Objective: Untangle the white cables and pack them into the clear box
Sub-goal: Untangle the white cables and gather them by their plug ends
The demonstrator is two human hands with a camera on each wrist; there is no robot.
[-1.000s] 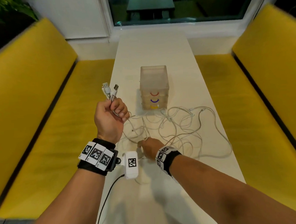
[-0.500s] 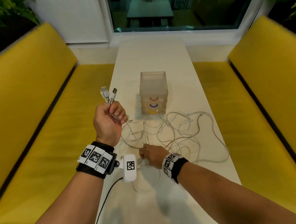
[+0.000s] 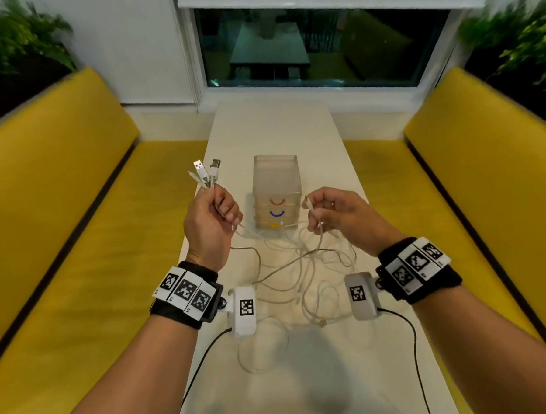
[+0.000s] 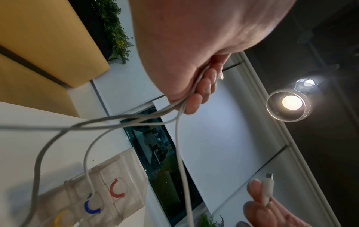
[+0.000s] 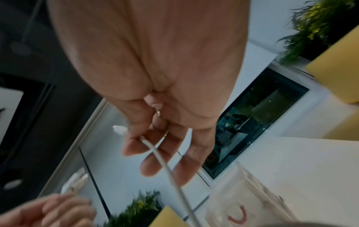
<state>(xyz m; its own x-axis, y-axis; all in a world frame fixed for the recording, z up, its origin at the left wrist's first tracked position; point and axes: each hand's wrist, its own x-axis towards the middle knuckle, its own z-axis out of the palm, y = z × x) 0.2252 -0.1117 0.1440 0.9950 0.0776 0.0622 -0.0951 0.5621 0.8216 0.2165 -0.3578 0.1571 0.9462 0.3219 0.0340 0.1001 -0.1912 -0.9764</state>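
A tangle of white cables (image 3: pixel 300 268) lies on the white table (image 3: pixel 293 380) in front of the clear box (image 3: pixel 277 187), a stack of drawers with red, blue and yellow handles. My left hand (image 3: pixel 213 216) is raised left of the box and grips several cable ends in a fist, USB plugs (image 3: pixel 206 172) sticking up above it. My right hand (image 3: pixel 332 213) is raised right of the box and pinches one cable end (image 3: pixel 308 203) between thumb and fingers. The left wrist view shows cables (image 4: pixel 180 122) running from the fist (image 4: pixel 196 92).
Yellow bench seats (image 3: pixel 77 248) flank the narrow table on both sides. A window (image 3: pixel 314 46) sits at the table's far end. Black wrist-camera leads (image 3: pixel 407 326) trail over the near table. Plants (image 3: pixel 10 40) stand behind the benches.
My right hand has lifted off the table from the tangle, carrying one cable end up beside the box. The left hand stays raised with its bundle. The head view has tilted upward.
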